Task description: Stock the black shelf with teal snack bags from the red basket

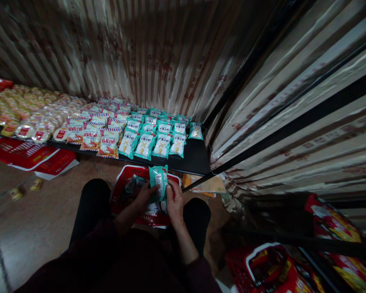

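Note:
Between both hands a teal-and-white snack packet (160, 179) is held upright over a red shopping basket (118, 188). My left hand (145, 196) is closed on the packet's lower left side, and my right hand (175, 198) grips its right edge. More packets lie in the basket, partly hidden by my hands and forearms. Just beyond, matching teal packets (163, 145) stand in rows on a black shelf (195, 156). One teal packet (196, 131) sits apart at the right end of the rows.
Left along the shelf are red-and-white snack bags (109, 141) and round wrapped packs (42, 132). A dark metal bar (262, 140) slants across the right. Another red basket (240, 264) stands lower right. Two small yellow packs (16, 193) lie on the floor, left.

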`<state>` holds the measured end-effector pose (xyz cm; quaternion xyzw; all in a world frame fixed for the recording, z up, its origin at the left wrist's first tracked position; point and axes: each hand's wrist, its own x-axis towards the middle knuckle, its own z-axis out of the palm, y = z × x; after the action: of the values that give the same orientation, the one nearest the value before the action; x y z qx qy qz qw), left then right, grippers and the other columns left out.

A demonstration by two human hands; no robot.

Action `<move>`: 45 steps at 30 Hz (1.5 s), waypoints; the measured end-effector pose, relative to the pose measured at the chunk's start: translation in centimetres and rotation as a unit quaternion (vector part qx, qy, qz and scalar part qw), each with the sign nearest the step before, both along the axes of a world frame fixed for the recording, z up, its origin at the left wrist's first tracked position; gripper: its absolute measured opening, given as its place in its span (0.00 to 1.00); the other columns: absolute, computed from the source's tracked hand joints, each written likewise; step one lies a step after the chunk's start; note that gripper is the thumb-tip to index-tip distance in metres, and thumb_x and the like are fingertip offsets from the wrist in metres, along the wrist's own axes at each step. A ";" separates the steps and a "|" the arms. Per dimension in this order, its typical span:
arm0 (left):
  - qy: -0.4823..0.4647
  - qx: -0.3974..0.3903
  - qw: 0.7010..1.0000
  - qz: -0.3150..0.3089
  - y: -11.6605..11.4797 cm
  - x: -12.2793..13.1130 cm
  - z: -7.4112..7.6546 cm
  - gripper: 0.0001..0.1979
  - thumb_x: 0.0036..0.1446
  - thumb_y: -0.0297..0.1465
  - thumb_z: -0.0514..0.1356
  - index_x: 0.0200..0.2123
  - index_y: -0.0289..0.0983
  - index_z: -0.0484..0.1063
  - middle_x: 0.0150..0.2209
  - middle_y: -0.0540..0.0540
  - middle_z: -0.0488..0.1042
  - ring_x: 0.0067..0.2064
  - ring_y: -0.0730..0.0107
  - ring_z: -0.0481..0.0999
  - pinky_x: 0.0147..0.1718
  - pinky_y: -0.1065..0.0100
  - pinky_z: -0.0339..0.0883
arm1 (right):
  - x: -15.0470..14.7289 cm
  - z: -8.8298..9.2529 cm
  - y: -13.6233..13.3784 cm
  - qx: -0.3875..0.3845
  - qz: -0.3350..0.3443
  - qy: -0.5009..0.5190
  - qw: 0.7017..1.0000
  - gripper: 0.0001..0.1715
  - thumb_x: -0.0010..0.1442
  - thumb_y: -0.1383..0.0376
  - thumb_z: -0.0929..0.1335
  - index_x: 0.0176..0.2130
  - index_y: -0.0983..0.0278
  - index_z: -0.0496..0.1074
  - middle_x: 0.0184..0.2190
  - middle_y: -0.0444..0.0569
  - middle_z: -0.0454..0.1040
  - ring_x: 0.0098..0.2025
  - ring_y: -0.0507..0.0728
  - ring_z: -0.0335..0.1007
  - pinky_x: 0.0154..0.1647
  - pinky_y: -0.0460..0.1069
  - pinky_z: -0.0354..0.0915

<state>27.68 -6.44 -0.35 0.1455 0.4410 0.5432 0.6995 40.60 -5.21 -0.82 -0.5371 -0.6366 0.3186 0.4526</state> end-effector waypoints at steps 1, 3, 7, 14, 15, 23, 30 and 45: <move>-0.005 -0.005 1.000 -0.005 0.0 0.0 0.1 0.28 0.40 0.38 0.70 0.45 0.36 0.70 0.39 0.43 0.78 0.43 0.60 0.77 0.44 0.61 0.69 | 0.0 -0.1 0.0 -0.005 -0.001 0.000 1.000 0.19 0.63 0.57 0.61 0.47 0.62 0.71 0.46 0.52 0.72 0.50 0.58 0.66 0.53 0.55 0.61; -0.018 -0.015 1.000 -0.016 0.1 0.1 0.2 0.26 0.41 0.37 0.70 0.44 0.35 0.71 0.38 0.43 0.78 0.43 0.60 0.77 0.43 0.61 0.70 | 0.1 -0.1 0.0 -0.014 -0.005 0.001 1.000 0.19 0.62 0.56 0.61 0.49 0.62 0.70 0.47 0.52 0.72 0.50 0.58 0.66 0.54 0.56 0.60; -0.041 -0.028 0.998 -0.033 0.3 0.2 0.4 0.24 0.44 0.35 0.69 0.44 0.34 0.70 0.37 0.42 0.79 0.40 0.60 0.78 0.41 0.61 0.72 | 0.4 -0.4 0.0 -0.032 -0.017 0.003 0.999 0.21 0.61 0.56 0.62 0.50 0.62 0.69 0.48 0.53 0.72 0.51 0.59 0.66 0.54 0.57 0.60; -0.043 -0.017 0.999 -0.029 0.5 0.8 0.4 0.25 0.44 0.34 0.68 0.46 0.34 0.69 0.38 0.43 0.79 0.40 0.61 0.78 0.42 0.62 0.71 | 1.1 -0.9 0.1 -0.037 -0.021 0.013 0.999 0.22 0.62 0.56 0.61 0.52 0.61 0.67 0.49 0.52 0.71 0.51 0.59 0.66 0.53 0.56 0.62; -0.043 -0.015 0.999 -0.030 0.5 0.8 0.5 0.25 0.44 0.34 0.69 0.46 0.34 0.69 0.38 0.43 0.79 0.40 0.61 0.78 0.42 0.62 0.71 | 1.2 -0.9 0.1 -0.038 -0.020 0.014 0.999 0.21 0.62 0.56 0.61 0.51 0.61 0.68 0.48 0.52 0.71 0.51 0.59 0.67 0.52 0.55 0.62; -0.037 -0.002 0.998 -0.048 0.8 1.0 0.5 0.28 0.41 0.35 0.70 0.47 0.36 0.68 0.39 0.44 0.78 0.41 0.61 0.78 0.42 0.62 0.70 | 1.5 -0.7 0.2 0.001 -0.043 -0.014 0.999 0.18 0.61 0.57 0.62 0.47 0.62 0.69 0.45 0.51 0.72 0.47 0.58 0.67 0.50 0.55 0.63; 0.064 0.046 0.996 -0.035 0.9 1.6 0.0 0.27 0.42 0.39 0.68 0.46 0.36 0.70 0.43 0.43 0.77 0.45 0.58 0.75 0.46 0.60 0.66 | 1.7 -0.1 0.6 0.066 -0.056 -0.069 0.994 0.14 0.61 0.60 0.61 0.41 0.62 0.72 0.40 0.51 0.71 0.43 0.58 0.68 0.46 0.55 0.64; 0.204 0.157 0.966 -0.025 0.5 2.3 2.9 0.24 0.55 0.43 0.58 0.52 0.39 0.69 0.61 0.45 0.63 0.64 0.61 0.56 0.64 0.61 0.44 | 2.6 0.6 0.1 -0.081 0.010 0.052 0.995 0.34 0.60 0.51 0.63 0.60 0.62 0.58 0.59 0.53 0.64 0.60 0.62 0.59 0.58 0.56 0.57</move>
<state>30.02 -5.90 2.58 0.3725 0.4798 0.5468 0.5762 43.19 -5.08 -0.19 -0.5486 -0.5896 0.4008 0.4368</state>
